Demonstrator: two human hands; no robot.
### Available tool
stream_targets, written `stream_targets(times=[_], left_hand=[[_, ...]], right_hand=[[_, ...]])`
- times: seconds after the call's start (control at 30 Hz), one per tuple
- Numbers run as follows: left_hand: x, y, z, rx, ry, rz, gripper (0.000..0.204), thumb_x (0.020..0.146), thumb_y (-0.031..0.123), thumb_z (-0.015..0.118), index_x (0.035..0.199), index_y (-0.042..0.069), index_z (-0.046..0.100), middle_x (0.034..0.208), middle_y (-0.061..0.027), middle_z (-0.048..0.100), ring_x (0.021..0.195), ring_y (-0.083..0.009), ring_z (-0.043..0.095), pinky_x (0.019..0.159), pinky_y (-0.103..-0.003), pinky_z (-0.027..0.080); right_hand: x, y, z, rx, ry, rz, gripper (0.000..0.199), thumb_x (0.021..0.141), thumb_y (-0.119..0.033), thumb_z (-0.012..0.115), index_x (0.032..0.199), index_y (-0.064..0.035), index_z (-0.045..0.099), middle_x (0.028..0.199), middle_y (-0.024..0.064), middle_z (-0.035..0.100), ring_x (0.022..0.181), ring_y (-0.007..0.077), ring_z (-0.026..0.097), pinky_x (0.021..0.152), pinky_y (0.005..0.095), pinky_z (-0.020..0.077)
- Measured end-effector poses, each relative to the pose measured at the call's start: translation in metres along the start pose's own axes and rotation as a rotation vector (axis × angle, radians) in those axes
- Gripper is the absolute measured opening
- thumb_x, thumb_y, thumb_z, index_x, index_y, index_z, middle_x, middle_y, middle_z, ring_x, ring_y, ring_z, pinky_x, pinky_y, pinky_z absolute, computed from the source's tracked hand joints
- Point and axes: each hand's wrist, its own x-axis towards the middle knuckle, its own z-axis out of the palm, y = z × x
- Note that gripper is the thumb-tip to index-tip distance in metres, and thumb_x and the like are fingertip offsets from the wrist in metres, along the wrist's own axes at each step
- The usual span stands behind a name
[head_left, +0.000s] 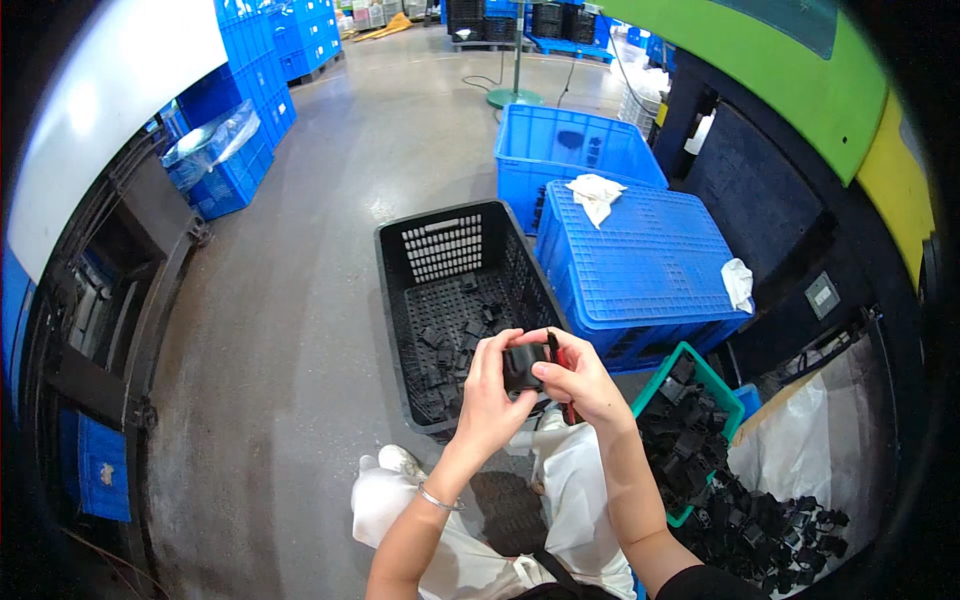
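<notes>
A small black plastic part (521,368) is held up between both hands, over the near end of a black crate (388,300). My left hand (484,398) grips the part from its left side, fingers curled over the top. From the other side, my right hand (585,385) presses its thumb on the part. A slim tool with red on its handle (571,412) and a dark tip is also tucked in my right hand; its kind is mostly hidden. Several black plastic parts (440,375) lie scattered in the crate below.
Right of the crate stands a lidded blue bin (650,260) with white cloths on it; an open blue bin (580,150) is behind. A green crate (735,405) holds black parts, with more parts (770,540) piled beside it. Machines flank both sides.
</notes>
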Motion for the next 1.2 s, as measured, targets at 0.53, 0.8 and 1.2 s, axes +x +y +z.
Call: stream_targets(times=[0.53, 0.8, 1.2], left_hand=[[0.007, -0.008, -0.036, 0.088, 0.097, -0.158, 0.034, 0.063, -0.002, 0.064, 0.096, 0.001, 0.054, 0.091, -0.0129, 0.058, 0.084, -0.0284, 0.059, 0.08, -0.034, 0.047], [0.005, -0.012, -0.03, 0.081, 0.017, -0.126, 0.041, 0.063, -0.004, 0.067, 0.101, 0.001, 0.054, 0.096, -0.0154, 0.056, 0.095, -0.036, 0.057, 0.083, -0.041, 0.046], [0.003, -0.013, -0.027, 0.033, -0.038, -0.148, 0.039, 0.065, -0.002, 0.064, 0.101, 0.001, 0.053, 0.097, -0.0164, 0.055, 0.095, -0.0379, 0.056, 0.084, -0.041, 0.045]], right_hand=[[0.005, 0.01, 0.015, -0.752, -0.038, -0.47, 0.018, 0.083, -0.015, 0.061, 0.093, 0.0, 0.063, 0.076, 0.0161, 0.063, 0.062, 0.0327, 0.062, 0.056, 0.0353, 0.0485], [-0.001, 0.007, 0.014, -0.835, -0.013, -0.434, 0.018, 0.083, -0.021, 0.063, 0.089, -0.0034, 0.065, 0.072, 0.0128, 0.063, 0.06, 0.0289, 0.063, 0.053, 0.0356, 0.0473], [0.0, 0.011, 0.01, -0.826, -0.039, -0.491, 0.018, 0.078, -0.015, 0.068, 0.082, 0.0013, 0.062, 0.065, 0.0127, 0.058, 0.051, 0.0258, 0.055, 0.048, 0.0327, 0.0406]])
